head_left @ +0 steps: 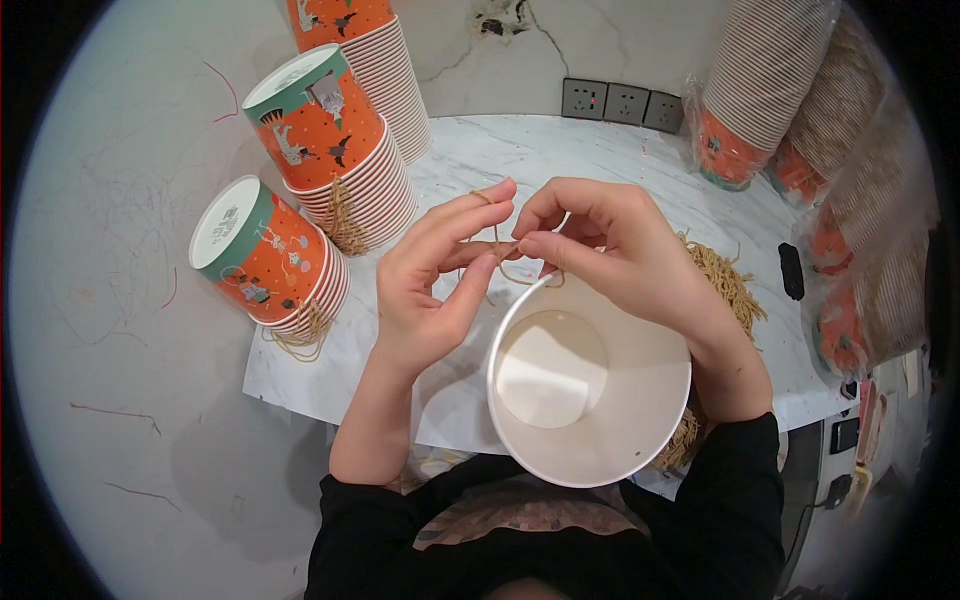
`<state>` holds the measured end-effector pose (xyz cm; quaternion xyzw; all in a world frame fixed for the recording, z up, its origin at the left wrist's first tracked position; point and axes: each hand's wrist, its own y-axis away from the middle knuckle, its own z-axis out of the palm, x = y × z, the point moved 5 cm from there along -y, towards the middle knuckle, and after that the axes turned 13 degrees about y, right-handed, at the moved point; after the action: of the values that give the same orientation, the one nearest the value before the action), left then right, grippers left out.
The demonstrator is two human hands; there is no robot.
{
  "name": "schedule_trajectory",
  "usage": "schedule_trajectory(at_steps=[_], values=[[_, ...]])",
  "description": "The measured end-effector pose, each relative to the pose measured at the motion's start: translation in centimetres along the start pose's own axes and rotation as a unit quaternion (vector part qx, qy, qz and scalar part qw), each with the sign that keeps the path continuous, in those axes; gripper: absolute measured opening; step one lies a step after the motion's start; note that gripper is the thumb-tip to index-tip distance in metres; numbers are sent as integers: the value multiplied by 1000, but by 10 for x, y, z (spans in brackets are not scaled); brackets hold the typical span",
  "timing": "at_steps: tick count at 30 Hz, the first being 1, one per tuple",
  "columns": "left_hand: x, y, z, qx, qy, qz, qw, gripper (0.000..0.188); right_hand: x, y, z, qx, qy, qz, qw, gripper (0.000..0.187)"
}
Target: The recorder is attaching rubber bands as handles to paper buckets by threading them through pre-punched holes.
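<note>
A thin tan cord (516, 282) runs between my two hands above the table. My left hand (425, 275) has the cord looped over its upper fingers, which are stretched out, while its thumb and index finger press together on the cord. Thumb and fingertips of my right hand (615, 235) pinch the cord close to the left fingertips. Just below the hands, a large white paper bucket (645, 400) stands mouth up and tilted toward me, with nothing seen inside. Its far rim lies under the hanging cord loop. The right forearm passes over the bucket's right side.
Upside-down stacks of orange-and-green paper buckets (325, 125) stand at the left, tan cords (344, 220) hanging beside them. A cord pile (730, 285) lies right of my right forearm. Plastic-wrapped bucket stacks (760, 95) line the right side. Wall sockets (626, 104) sit behind the marble-patterned table (500, 145).
</note>
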<state>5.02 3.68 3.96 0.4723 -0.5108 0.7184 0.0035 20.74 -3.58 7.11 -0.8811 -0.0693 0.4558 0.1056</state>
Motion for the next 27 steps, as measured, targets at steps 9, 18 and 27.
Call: schedule_trajectory(at_steps=[9,18,27], values=[[-6,0,-10,0,34,-13,999,37,3,-1,1,34,22,-51,998,12],[-6,0,-7,9,55,-44,997,36,1,1,1,-5,17,-6,1000,8],[-7,0,-20,36,55,-42,997,33,-2,0,0,14,45,0,999,8]])
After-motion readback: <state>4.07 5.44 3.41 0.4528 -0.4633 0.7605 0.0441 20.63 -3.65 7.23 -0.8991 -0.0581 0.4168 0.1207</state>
